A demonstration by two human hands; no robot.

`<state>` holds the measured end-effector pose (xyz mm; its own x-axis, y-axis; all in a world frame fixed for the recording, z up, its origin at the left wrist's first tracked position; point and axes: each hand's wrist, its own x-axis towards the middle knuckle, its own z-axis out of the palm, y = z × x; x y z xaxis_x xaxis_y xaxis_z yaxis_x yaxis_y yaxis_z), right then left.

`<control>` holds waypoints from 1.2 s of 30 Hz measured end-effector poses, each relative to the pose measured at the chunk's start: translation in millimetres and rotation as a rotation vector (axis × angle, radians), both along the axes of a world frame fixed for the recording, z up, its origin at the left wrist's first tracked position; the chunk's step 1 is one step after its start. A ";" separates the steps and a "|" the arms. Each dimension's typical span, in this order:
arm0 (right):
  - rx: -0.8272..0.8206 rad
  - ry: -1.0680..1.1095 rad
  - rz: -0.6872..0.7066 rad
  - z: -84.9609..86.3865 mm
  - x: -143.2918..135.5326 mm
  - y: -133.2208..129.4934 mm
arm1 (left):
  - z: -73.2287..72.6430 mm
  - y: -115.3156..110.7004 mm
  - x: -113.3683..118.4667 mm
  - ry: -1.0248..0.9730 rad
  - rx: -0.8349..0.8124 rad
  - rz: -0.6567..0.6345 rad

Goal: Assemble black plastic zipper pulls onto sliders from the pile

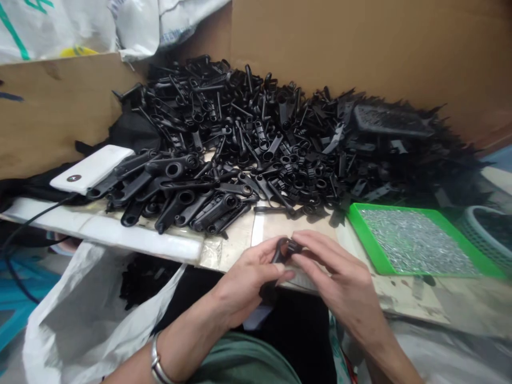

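My left hand [252,277] is closed round a black plastic arm [276,261] with a ring-shaped end, held over the table's front edge. At that ring end, my right hand [336,272] pinches a small black plastic ring [294,247] between thumb and fingers. The ring touches or sits very close to the arm's end; the fingers partly hide the contact. Beyond my hands lies a big heap of black plastic parts [240,128], with small loose rings [304,176] at its near side. Larger black arms [172,186] are piled at the left.
A green tray [364,240] of small metal pins [416,240] stands at the right, beside a pale basket [488,234]. A white power bank [94,168] with a cable lies left. Cardboard walls [360,48] enclose the back. Below left hangs an open white sack [80,304].
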<state>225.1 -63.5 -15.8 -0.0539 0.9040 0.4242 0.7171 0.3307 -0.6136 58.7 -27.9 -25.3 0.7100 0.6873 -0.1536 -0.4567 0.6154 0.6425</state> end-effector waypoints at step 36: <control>-0.016 0.045 0.117 -4.7 -10.0 -6.0 | 6.2 -2.9 -13.0 0.628 0.628 0.101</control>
